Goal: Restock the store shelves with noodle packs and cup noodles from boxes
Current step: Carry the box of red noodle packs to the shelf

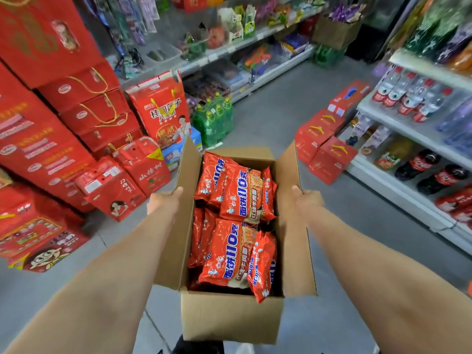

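Item, nearest you: open brown corrugated cardboard box point(231, 312), carried between your forearms, holding red crinkly plastic noodle packs point(240, 192) piled loose to about the rim.

Grip: your left hand point(163, 201) is curled over the edge of the left flap, thumb on top; your right hand point(307, 200) likewise on the right flap.

Handling, by judgement: packs light, slippery, brittle inside; box moderate in weight. Flaps are thin and may bend, so take hold lower, under the base.

Beyond your left hand: stacked red gift cartons point(84, 103) and green shrink-wrapped bottles point(214, 118).

Beyond your right hand: red handled cases point(324, 149) on the floor, narrowing the aisle, and a white drinks shelf point(398, 123).
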A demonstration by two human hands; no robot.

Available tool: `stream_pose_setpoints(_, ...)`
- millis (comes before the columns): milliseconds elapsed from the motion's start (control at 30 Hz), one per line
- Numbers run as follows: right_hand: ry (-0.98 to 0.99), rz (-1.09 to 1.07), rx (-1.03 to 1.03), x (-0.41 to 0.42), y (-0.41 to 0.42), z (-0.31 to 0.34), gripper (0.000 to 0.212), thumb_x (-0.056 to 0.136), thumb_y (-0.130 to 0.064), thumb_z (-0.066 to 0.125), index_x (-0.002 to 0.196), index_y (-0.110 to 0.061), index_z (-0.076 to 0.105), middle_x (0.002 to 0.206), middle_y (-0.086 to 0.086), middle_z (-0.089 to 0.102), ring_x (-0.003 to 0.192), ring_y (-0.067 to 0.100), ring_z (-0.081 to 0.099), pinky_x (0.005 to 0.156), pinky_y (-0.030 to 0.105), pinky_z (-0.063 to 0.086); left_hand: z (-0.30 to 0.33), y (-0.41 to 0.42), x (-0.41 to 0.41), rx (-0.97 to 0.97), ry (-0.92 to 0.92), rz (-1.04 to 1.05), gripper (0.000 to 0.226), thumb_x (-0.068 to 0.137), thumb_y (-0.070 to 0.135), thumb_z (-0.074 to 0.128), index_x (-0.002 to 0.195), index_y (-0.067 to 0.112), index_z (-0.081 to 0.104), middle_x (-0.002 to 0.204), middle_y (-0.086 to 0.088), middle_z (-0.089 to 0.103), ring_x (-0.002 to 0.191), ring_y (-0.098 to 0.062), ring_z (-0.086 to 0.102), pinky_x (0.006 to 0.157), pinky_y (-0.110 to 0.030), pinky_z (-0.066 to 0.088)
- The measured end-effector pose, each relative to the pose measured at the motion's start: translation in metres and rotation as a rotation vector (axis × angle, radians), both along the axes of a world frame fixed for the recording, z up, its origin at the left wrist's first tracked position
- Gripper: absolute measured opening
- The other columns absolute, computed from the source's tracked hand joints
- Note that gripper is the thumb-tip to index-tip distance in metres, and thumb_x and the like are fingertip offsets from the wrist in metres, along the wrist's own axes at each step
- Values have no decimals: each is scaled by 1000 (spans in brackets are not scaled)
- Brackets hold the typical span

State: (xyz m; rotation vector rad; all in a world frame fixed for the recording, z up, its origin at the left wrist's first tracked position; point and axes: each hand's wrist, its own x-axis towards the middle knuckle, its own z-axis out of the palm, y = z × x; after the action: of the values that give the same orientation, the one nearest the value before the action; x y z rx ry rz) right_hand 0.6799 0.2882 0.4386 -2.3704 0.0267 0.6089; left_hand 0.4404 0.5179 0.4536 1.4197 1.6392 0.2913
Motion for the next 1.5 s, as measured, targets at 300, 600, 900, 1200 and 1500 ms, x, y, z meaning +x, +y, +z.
stream_pose_setpoints(300,32,-74,43,137,96,11,42,99,-38,55,92,0,71,83,13,64,79,30,59,77,36,49,3,124,165,-16,13,-123,42,91,45,70,105,5,71,94,-16,65,75,-31,61,75,-35,47)
stream_pose_setpoints(600,2,-162,27,310,190,20,44,98,-43,53,93,-5,74,94,16,70,88,36,66,85,40,54,28,226,372,22,-38,-219,39,97,39,64,69,16,50,69,-8,51,57,-22,44,59,-33,40)
stream_pose_setpoints(900,-56,-130,108,504,268,25,39,100,-41,54,93,-6,70,94,17,66,92,38,64,86,40,49,34,299,554,66,-27,-209,37,95,41,66,109,7,74,93,-12,65,92,-31,65,71,-31,42)
stream_pose_setpoints(1200,-24,-113,-21,663,343,34,50,103,-42,48,120,1,68,122,22,66,115,42,60,88,36,43,32,381,715,51,21,-228,39,89,47,70,104,12,76,109,-13,72,100,-31,68,87,-34,52)
stream_pose_setpoints(1500,-17,-277,-50,819,437,31,50,104,-40,51,124,4,66,128,27,63,121,43,57,98,39,43,24,498,908,11,11,-400,40,94,41,67,97,1,72,106,-18,69,89,-32,66,80,-36,51)
